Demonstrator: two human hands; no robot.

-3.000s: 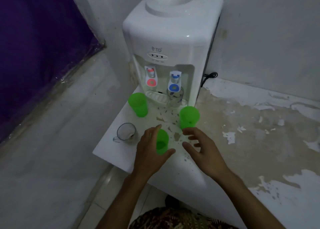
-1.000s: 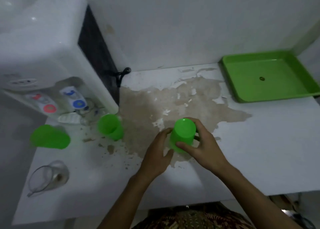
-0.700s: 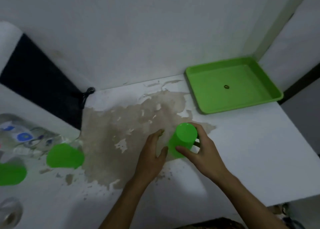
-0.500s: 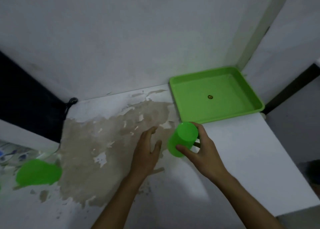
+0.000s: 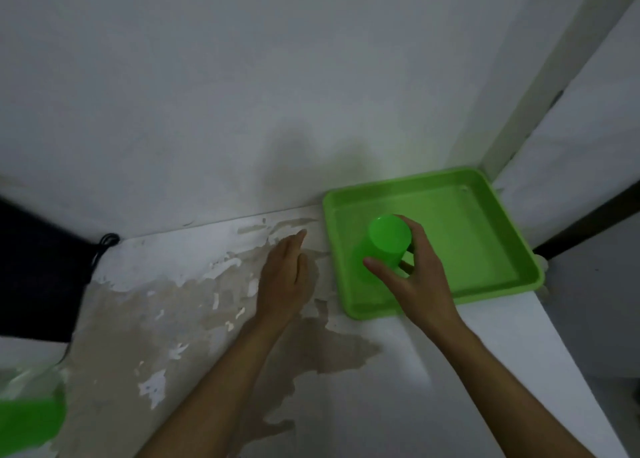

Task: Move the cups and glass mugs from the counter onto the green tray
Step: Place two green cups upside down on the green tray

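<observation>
My right hand (image 5: 417, 277) grips a green plastic cup (image 5: 386, 241), upside down with its flat base facing up, over the left part of the green tray (image 5: 491, 236). I cannot tell whether the cup touches the tray floor. The tray sits in the back right corner of the white counter (image 5: 398, 381) and holds nothing else that I can see. My left hand (image 5: 285, 279) hovers flat and empty just left of the tray, fingers together and pointing at the wall. Another green cup (image 5: 29, 426) shows blurred at the bottom left edge.
The counter has a large brown patch of peeled surface (image 5: 194, 326) in its middle. The dark side of the water dispenser (image 5: 38, 267) and its black cord (image 5: 104, 246) are at the left. White walls close the back and right; the counter ends at the right past the tray.
My right hand has carried the green cup rightwards from the counter's middle to above the tray. My left hand let go of it and trails beside. The view swung right, away from the dispenser.
</observation>
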